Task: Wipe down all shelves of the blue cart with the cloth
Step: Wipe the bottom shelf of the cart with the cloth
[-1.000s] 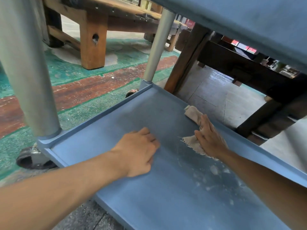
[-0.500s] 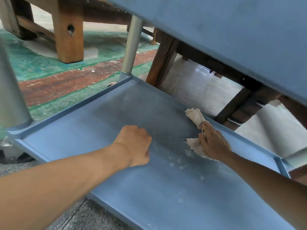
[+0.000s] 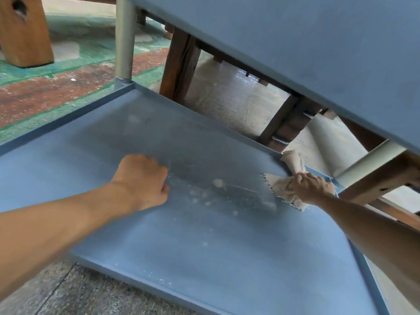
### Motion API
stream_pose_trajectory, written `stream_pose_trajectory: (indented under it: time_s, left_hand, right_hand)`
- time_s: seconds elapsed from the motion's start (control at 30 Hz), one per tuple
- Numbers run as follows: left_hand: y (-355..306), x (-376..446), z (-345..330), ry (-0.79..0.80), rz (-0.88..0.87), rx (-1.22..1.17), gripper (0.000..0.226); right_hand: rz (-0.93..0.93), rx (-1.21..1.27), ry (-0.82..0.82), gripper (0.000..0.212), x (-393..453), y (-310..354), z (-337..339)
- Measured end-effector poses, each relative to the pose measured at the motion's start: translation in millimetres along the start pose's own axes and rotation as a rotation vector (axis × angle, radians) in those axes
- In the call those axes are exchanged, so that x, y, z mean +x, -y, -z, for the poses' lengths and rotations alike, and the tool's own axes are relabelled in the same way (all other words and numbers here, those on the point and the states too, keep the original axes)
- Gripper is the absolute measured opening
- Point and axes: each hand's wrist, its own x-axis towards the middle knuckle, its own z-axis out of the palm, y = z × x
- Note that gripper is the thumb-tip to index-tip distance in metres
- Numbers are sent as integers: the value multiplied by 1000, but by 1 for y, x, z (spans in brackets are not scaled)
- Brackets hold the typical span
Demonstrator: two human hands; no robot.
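Observation:
The blue cart's bottom shelf (image 3: 193,246) fills the lower half of the view, dusty with pale specks near its middle. A beige cloth (image 3: 280,187) lies bunched against the shelf's far right rim, one end draped over the rim. My right hand (image 3: 311,188) is closed on the cloth and presses it on the shelf near the right rear corner. My left hand (image 3: 142,180) rests as a closed fist on the shelf's middle, holding nothing. The underside of the shelf above (image 3: 306,53) hangs over the top right.
A grey cart post (image 3: 123,39) rises from the far left corner; another post (image 3: 372,161) stands at the right rear corner. Dark wooden table legs (image 3: 179,67) stand just behind the cart. A wooden bench leg (image 3: 22,32) stands on the green and red floor at upper left.
My right hand has slid the cloth to the right along the far rim toward the right rear corner. The view has tilted down and right. My left fist stays on the shelf.

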Motion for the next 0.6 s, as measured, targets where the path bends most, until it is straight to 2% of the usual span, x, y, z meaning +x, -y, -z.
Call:
stream_pose_trajectory:
  time_s: [0.17,0.3,0.37,0.47,0.6]
  left_hand:
    - [11,2,1,-39,51,6,40]
    - [6,-1,-4,-26,-24,27,39]
    - [6,-2,-5,-38,-39,47,40]
    - [8,-3,-7,-52,-42,61,43]
    - [8,-4,-11,-56,-69,54,45]
  right_hand:
    - [-120,-28,127,61,4,-37,17]
    - [-168,-349,126,110,13,-59,27]
    - [-144,-441,140,123,18,-72,28]
    - [-146,-475,149,122,23,-82,27]
    - [-151,-391,93,123,13,-80,28]
